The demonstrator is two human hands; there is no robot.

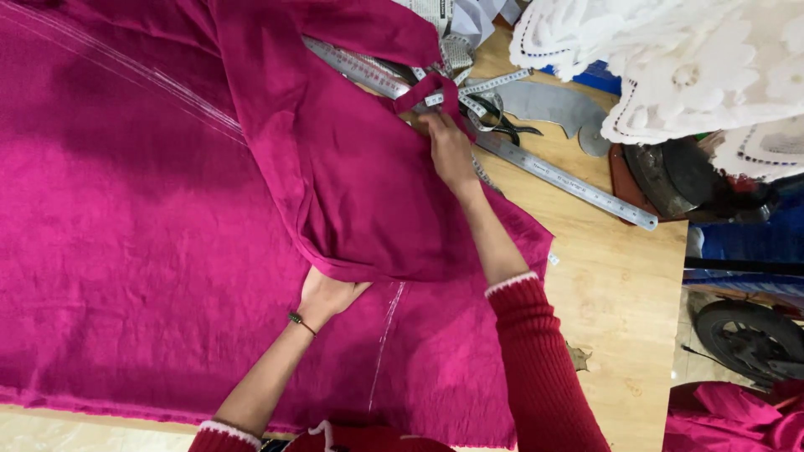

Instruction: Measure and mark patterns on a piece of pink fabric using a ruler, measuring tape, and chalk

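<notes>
On the wooden bench (615, 285), the left hand (325, 297) closes its fingers on the near hem of a magenta garment (360, 184) lying atop spread magenta cloth (126, 251), while farther off the right hand (448, 149) pinches its strap beside a tape measure (486, 88) and steel ruler (569, 180).

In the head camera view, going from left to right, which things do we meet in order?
Flat magenta cloth → left hand → folded magenta garment → right hand → steel ruler → white lace fabric
</notes>
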